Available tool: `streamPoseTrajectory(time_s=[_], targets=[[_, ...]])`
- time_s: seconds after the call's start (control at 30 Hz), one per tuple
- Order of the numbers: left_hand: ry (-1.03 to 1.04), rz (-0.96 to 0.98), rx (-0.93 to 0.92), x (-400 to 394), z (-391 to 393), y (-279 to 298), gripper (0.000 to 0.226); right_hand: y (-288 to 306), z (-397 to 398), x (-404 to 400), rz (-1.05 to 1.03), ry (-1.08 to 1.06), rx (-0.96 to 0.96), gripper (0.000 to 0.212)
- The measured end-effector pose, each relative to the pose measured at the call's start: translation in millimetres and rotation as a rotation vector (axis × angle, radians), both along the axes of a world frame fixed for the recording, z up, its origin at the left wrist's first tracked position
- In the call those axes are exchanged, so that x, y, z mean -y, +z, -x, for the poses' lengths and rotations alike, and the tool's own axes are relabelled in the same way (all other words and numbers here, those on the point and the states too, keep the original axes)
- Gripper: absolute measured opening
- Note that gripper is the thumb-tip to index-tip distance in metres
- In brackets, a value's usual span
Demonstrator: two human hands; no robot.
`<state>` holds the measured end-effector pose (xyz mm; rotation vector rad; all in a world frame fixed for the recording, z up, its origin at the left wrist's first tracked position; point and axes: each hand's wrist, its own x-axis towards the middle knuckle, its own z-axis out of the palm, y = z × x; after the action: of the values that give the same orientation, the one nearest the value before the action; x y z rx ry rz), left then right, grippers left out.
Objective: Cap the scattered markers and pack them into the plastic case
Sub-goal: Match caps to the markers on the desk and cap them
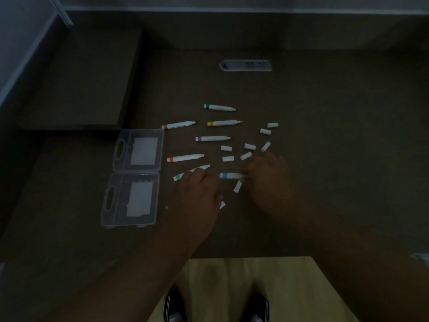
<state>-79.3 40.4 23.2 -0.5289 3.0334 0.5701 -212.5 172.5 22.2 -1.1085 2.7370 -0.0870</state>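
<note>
Several uncapped white markers lie on the dark table: teal-banded (219,107), yellow (224,123), brown-red (178,125), purple (212,138) and orange (185,157). My left hand (197,196) lies over the middle of a green-banded marker (178,177); its grip is unclear. My right hand (267,182) is blurred, with its fingers closed on the tip end of a blue-banded marker (228,175). Several white caps (246,155) are scattered right of the markers, one (237,186) between my hands. The clear plastic case (130,199) lies open and flat to the left.
A socket panel (245,65) is set into the table at the back. A raised dark block (81,89) stands at the back left. The table's near edge (232,256) runs below my forearms, with wooden floor and my shoes beneath.
</note>
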Motion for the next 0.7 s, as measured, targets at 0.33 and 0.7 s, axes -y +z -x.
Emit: streamPoseTrajectory(time_s=[0.33, 0.7], targets=[[-0.038, 0.025, -0.066, 11, 18, -8, 0.026, 17, -28, 16, 0.246, 0.205, -0.089, 0.013], [0.097, -0.078, 0.072, 17, 9, -13, 0.020, 15, -29, 9, 0.327, 0.015, -0.184, 0.039]])
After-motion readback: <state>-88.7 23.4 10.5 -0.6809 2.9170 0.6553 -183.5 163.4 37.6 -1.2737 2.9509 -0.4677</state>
